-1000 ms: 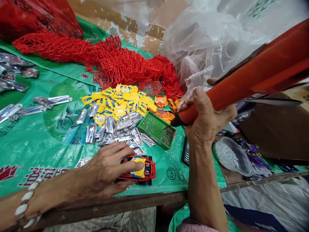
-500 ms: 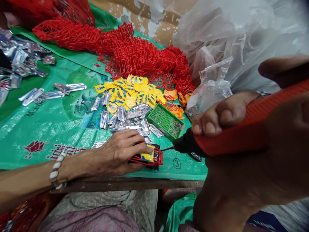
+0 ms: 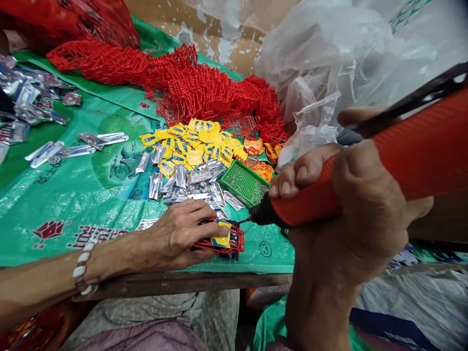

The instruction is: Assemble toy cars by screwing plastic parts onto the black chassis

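My left hand (image 3: 185, 234) grips a toy car (image 3: 222, 237) with a red frame, a yellow-and-blue top and dark wheels, pressing it down near the table's front edge. Wrapped round an orange electric screwdriver (image 3: 314, 204) is my right hand (image 3: 347, 209). The screwdriver's thin bit points left and its tip is at the rear end of the car; whether it sits in a screw I cannot tell. Just behind the car lie silver plates (image 3: 204, 173), and a green tray (image 3: 245, 183) of small screws stands close to the screwdriver's nose.
Yellow printed panels (image 3: 197, 141) lie in a heap behind the silver plates. Red plastic frames (image 3: 204, 87) are piled across the back. Orange parts (image 3: 260, 168) sit beside the tray. Clear plastic bags (image 3: 329, 63) rise at the back right. More silver pieces (image 3: 32, 97) lie far left.
My right hand and the screwdriver have moved left, bringing the bit to the car. My left hand still holds the car in place. The view has shifted slightly.
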The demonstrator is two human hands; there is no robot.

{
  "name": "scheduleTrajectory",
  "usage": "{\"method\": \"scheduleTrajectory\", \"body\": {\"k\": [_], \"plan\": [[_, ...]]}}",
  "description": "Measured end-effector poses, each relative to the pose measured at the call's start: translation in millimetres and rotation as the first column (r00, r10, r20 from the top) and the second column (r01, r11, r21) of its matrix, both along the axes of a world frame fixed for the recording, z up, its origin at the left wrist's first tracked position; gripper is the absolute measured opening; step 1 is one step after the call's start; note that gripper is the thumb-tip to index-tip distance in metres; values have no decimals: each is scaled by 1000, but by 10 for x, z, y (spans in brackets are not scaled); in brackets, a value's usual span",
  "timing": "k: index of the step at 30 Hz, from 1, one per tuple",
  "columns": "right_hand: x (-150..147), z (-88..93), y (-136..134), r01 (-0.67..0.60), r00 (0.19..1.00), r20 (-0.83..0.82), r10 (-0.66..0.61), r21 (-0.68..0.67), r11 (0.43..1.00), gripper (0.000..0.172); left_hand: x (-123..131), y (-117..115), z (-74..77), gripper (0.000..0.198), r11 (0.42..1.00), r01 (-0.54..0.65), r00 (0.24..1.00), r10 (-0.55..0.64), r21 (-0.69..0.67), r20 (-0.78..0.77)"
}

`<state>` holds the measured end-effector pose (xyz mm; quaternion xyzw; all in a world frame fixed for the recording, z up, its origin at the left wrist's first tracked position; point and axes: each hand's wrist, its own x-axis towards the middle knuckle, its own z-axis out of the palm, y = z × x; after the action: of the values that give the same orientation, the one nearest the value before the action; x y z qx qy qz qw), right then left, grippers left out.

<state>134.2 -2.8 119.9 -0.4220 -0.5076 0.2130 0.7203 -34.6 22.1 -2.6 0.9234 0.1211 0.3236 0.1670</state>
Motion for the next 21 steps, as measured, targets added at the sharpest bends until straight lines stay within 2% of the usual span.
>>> {"method": "scheduleTrajectory", "body": {"k": [3, 8, 13, 17, 21], "plan": [[25, -40, -1, -4, 1000, 18, 4, -1, 1000, 20, -16, -10, 57, 21, 1000, -6, 1000, 6, 17, -3], [43, -82, -35, 33, 998, 63, -29, -73, 997, 11, -25, -5, 58, 23, 1000, 13, 999, -13, -10, -30], [42, -84, -37, 21, 998, 62, -17, -61, 998, 27, -19, -1, 18, 24, 1000, 9, 999, -9, -9, -32], [29, -72, -30, 32, 999, 24, -31, -68, 997, 17, -17, -4, -16, 26, 1000, 13, 1000, -13, -21, -13], [16, -57, -24, 27, 998, -49, -31, -89, 996, 31, -18, -3, -25, 24, 1000, 3, 1000, -3, -11, -22]]}}
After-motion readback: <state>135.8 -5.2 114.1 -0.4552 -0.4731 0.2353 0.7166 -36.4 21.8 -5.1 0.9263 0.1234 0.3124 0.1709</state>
